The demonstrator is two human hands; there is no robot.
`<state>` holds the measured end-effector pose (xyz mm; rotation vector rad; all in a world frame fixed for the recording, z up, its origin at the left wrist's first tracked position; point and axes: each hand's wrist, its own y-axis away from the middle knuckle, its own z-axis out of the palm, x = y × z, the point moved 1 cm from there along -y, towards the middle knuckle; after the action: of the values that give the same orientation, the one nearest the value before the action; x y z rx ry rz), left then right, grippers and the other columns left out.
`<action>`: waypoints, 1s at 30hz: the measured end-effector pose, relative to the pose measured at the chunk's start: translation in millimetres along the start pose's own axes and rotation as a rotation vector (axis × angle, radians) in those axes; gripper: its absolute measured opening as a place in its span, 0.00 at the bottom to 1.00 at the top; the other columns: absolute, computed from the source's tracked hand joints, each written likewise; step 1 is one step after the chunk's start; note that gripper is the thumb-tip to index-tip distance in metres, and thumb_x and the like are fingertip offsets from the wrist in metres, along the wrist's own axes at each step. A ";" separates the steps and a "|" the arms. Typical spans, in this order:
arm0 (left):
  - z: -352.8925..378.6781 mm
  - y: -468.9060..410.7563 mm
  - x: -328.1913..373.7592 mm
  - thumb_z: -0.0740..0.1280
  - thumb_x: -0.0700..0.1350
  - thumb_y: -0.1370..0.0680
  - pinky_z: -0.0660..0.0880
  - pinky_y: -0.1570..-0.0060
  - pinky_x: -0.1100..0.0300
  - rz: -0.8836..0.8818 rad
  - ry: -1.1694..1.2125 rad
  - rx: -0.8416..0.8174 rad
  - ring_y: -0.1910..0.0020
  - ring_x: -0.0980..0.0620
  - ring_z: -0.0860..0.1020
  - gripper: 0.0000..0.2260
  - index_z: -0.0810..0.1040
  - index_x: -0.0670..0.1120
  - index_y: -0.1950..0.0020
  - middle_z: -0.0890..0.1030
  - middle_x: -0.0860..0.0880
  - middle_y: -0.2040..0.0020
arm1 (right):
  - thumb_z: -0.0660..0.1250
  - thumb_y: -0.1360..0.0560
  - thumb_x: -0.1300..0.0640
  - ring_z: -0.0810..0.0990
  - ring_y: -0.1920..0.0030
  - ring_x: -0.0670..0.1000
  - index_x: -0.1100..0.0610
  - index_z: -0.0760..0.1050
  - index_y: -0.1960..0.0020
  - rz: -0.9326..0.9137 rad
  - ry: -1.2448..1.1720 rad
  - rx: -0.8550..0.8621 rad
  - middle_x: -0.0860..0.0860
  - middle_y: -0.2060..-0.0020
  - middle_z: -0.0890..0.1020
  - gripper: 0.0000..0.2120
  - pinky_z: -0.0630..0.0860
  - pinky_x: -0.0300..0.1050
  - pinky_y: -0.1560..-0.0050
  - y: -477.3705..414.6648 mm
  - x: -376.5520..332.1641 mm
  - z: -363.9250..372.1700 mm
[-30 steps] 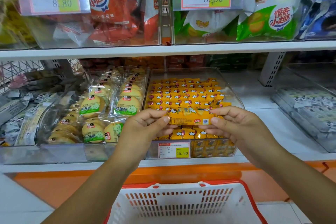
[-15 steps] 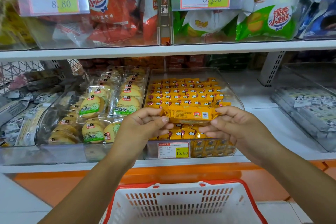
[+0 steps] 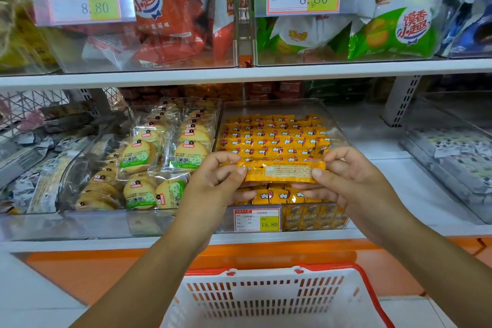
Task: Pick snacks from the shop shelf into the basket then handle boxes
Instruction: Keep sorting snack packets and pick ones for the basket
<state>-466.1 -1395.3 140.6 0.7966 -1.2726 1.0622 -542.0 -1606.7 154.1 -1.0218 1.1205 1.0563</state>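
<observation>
Where the lower shelf [image 3: 386,146] begins at the far left, grey-and-white wrapped snacks [image 3: 26,157] are piled loosely. Just beside them, round biscuits in clear wrappers with green labels [image 3: 143,168] are stacked in a transparent bin. Above, on the upper shelf [image 3: 239,73], red snack bags [image 3: 165,10] are seen behind a price tag marked 8.80 [image 3: 82,0].

Near the middle, the left hand [image 3: 215,181] is raised in front of the bins, its thumb and curled fingers pinched on the left end of a long yellow packet [image 3: 282,172]. The packet is held level, its printed back turned toward the camera, just above the front rows of the yellow snacks [image 3: 271,136] that fill the next clear bin. A price tag marked 15.80 [image 3: 257,220] is fixed to that bin's front. The packet's right end is pinched by the right hand [image 3: 348,178], thumb in front and fingers curled behind.

Below the hands, a white slotted basket [image 3: 266,301] with a red rim is seen. Its inside is not shown.

Farther right, green snack bags [image 3: 394,32] are stacked on the upper shelf, and black-and-white packs [image 3: 452,157] are laid in a clear bin on the lower one.
</observation>
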 end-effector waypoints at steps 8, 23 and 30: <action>1.6 -0.1 -3.3 0.71 0.42 0.27 0.82 0.59 0.60 0.012 -0.042 0.032 0.56 0.47 0.85 0.08 0.83 0.43 0.49 0.86 0.44 0.54 | 0.70 0.32 0.55 0.86 0.53 0.59 0.60 0.76 0.47 0.003 0.089 0.003 0.57 0.52 0.86 0.16 0.83 0.45 0.52 0.3 3.1 -0.6; -0.7 -2.7 -4.2 0.68 0.35 0.24 0.82 0.53 0.60 -0.041 -0.023 -0.036 0.51 0.46 0.85 0.08 0.81 0.42 0.46 0.86 0.43 0.52 | 0.71 0.34 0.59 0.86 0.49 0.57 0.57 0.77 0.41 0.047 0.052 -0.039 0.55 0.51 0.86 0.20 0.82 0.45 0.47 -2.6 4.8 -7.2; 0.5 -4.0 -3.9 0.70 0.39 0.25 0.81 0.60 0.61 0.003 -0.158 -0.090 0.58 0.47 0.85 0.13 0.80 0.46 0.40 0.85 0.45 0.58 | 0.70 0.33 0.52 0.86 0.55 0.57 0.57 0.78 0.45 -0.020 0.178 0.048 0.54 0.54 0.86 0.18 0.83 0.48 0.52 -4.0 2.9 -2.9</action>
<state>-462.3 -1397.8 137.2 0.8232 -1.4455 0.9519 -538.3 -1609.9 151.2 -1.1032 1.2709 0.9314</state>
